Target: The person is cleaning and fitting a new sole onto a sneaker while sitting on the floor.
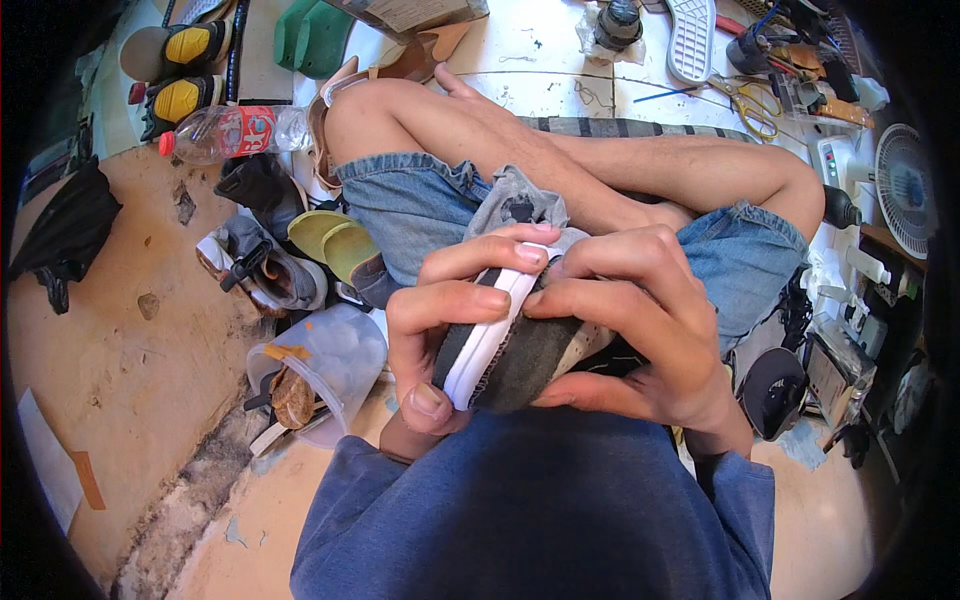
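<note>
Between my two hands, above my lap, I hold a dark grey shoe (pixel 530 362) tilted on its side, its white sole edge (pixel 490 345) turned up toward me. Stitches run along the seam where that edge meets the upper. My left hand (pixel 425 320) wraps round the sole side, fingertips on the white edge and thumb low by its end. On the upper, my right hand (pixel 650 320) grips with fingers near the seam and thumb beneath. A crumpled grey cloth (pixel 515 200) lies just beyond the shoe, against my shorts. The shoe's far end is partly hidden by my fingers.
Left of me are a clear plastic bottle (pixel 235 133), several worn shoes (pixel 275 268), green-yellow slippers (pixel 335 243) and a tipped translucent bucket (pixel 345 365) with things inside. At the far right lie scissors (pixel 752 105), a white shoe sole (pixel 690 40) and a fan (pixel 903 190). A black cap (pixel 773 393) sits at right.
</note>
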Tool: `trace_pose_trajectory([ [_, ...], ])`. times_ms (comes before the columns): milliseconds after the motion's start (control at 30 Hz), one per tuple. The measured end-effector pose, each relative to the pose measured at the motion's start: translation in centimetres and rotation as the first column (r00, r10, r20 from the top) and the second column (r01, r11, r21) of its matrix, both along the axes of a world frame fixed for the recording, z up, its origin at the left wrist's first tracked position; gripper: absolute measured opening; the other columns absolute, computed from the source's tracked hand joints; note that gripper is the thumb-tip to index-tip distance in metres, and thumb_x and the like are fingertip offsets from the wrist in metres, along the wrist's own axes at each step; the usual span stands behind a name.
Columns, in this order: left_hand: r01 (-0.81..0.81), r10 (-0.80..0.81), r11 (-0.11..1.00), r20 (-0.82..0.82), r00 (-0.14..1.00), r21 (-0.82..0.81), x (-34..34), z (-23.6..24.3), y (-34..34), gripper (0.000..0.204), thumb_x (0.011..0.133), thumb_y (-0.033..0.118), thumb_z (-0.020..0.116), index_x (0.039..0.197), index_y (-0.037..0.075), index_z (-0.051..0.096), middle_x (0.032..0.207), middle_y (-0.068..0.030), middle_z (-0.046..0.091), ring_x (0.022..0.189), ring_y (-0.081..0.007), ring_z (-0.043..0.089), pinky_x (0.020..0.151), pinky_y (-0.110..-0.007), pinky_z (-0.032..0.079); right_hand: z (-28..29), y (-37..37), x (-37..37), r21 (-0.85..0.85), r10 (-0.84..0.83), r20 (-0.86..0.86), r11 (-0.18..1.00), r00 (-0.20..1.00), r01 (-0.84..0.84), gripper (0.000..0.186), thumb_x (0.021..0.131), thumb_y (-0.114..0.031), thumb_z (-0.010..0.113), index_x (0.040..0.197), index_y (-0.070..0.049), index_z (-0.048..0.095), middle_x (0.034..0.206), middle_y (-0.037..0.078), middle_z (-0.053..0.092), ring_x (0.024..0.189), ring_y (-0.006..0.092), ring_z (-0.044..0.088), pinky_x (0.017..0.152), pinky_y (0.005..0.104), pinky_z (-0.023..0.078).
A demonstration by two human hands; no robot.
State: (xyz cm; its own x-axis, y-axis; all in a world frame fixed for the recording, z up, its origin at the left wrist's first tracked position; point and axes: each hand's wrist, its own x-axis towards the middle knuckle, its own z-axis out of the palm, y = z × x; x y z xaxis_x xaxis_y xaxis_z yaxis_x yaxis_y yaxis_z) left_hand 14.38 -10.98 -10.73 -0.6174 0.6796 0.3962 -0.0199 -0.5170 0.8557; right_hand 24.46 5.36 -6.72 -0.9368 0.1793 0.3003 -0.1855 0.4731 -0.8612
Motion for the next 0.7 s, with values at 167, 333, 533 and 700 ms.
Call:
trace_pose_trajectory([
  [167,0.015,-0.015,1.000,0.000,1.000,0.005,-0.1,0.2,-0.1,0.060,0.101,0.058,0.038,0.124,0.003,0.046,0.123,-0.0296,0.053,0.119,-0.0451,0.054,0.103,-0.065,0.038,-0.5,0.0,-0.4,-0.045,-0.019,-0.043,0.999,0.999,0.017,0.046,0.070,-0.041,0.082,0.104,-0.010,0.076,0.102,0.005,0.063,0.093,0.0232,0.061,0.079,0.0336,0.046],
  [333,0.029,-0.027,0.999,-0.043,0.999,0.031,-0.4,0.1,-0.2,0.058,0.100,0.055,0.041,0.125,0.002,0.049,0.124,-0.0317,0.053,0.120,-0.0468,0.053,0.102,-0.069,0.036,-0.8,0.1,-0.4,-0.033,-0.041,-0.103,0.999,0.994,0.038,0.044,0.068,-0.040,0.082,0.100,-0.010,0.077,0.100,0.005,0.065,0.090,0.0227,0.062,0.078,0.0342,0.047],
  [533,0.050,-0.045,0.995,-0.057,0.997,0.090,0.0,-0.3,-0.6,0.061,0.099,0.054,0.044,0.124,0.000,0.055,0.125,-0.0352,0.054,0.118,-0.0542,0.052,0.098,-0.073,0.035,-0.5,-0.9,-0.4,-0.219,-0.138,-0.121,0.970,0.983,0.109,0.040,0.062,-0.029,0.086,0.094,-0.007,0.076,0.092,0.005,0.069,0.084,0.0223,0.064,0.074,0.0326,0.050],
  [700,0.051,-0.043,0.995,-0.088,0.995,0.091,0.3,-0.5,-0.8,0.061,0.098,0.056,0.044,0.120,0.000,0.055,0.125,-0.0376,0.054,0.116,-0.0615,0.049,0.096,-0.075,0.034,-0.9,-0.6,0.0,-0.266,-0.150,-0.140,0.958,0.979,0.109,0.040,0.052,-0.020,0.090,0.087,-0.005,0.076,0.086,0.005,0.070,0.077,0.0201,0.064,0.066,0.0286,0.051],
])
